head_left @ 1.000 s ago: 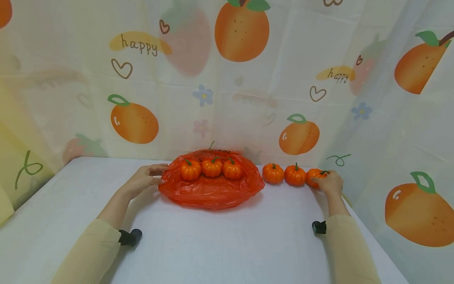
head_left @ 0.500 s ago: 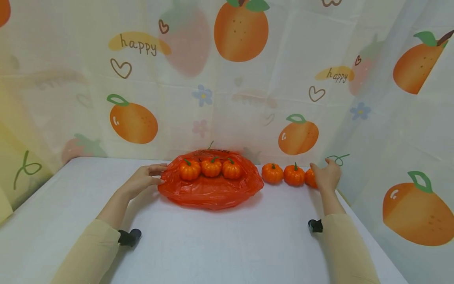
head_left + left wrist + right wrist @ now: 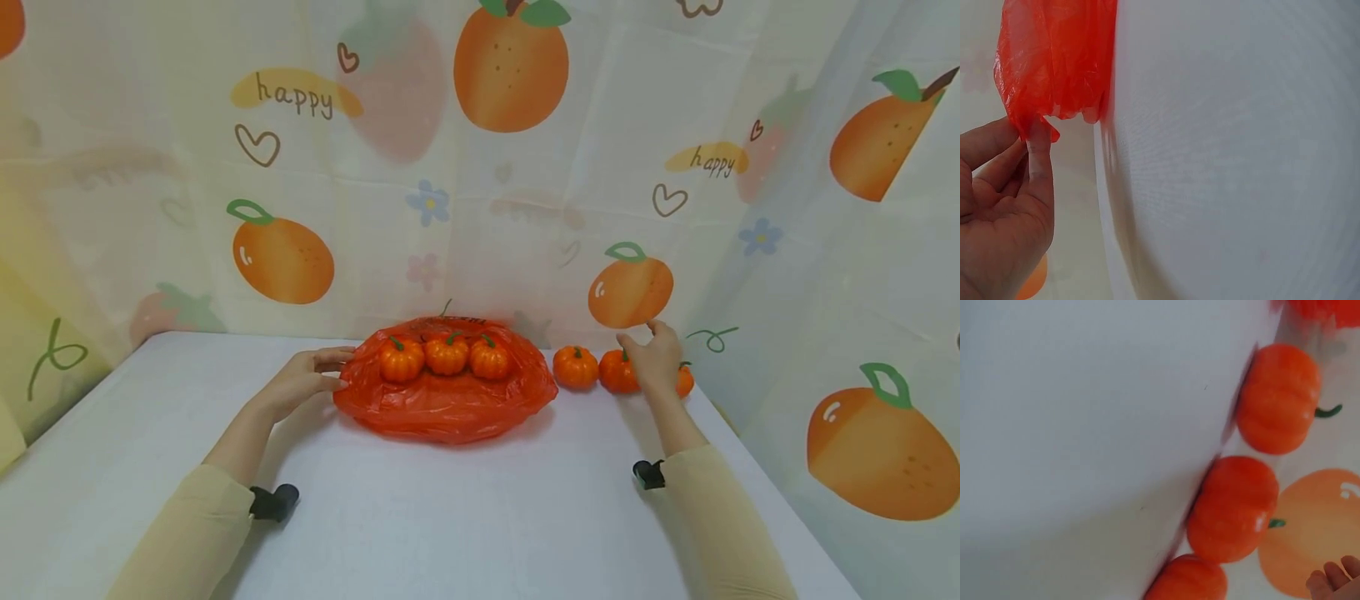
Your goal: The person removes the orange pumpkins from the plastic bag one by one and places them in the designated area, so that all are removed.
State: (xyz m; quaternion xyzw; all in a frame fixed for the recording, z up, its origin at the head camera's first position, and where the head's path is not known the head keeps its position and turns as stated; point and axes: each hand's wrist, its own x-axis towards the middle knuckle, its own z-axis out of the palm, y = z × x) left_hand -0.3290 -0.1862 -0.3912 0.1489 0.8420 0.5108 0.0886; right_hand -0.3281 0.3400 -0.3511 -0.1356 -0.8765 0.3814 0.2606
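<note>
three pumpkins [image 3: 447, 356] sit in the bag [image 3: 446, 412] the left hand [image 3: 300, 385] pinches, three others [image 3: 576, 369] remain outside near the right hand [image 3: 657, 358], loose-fingered and empty.

Pumpkin row [image 3: 1233, 509], apparently three, right of bag [image 3: 450, 412]

The right hand [image 3: 657, 362] is off the end pumpkin [image 3: 685, 382] in the row now, fingers parted, drifting towards the red bag [image 3: 442, 412] and hiding the middle pumpkin's [image 3: 617, 373] edge.
</note>
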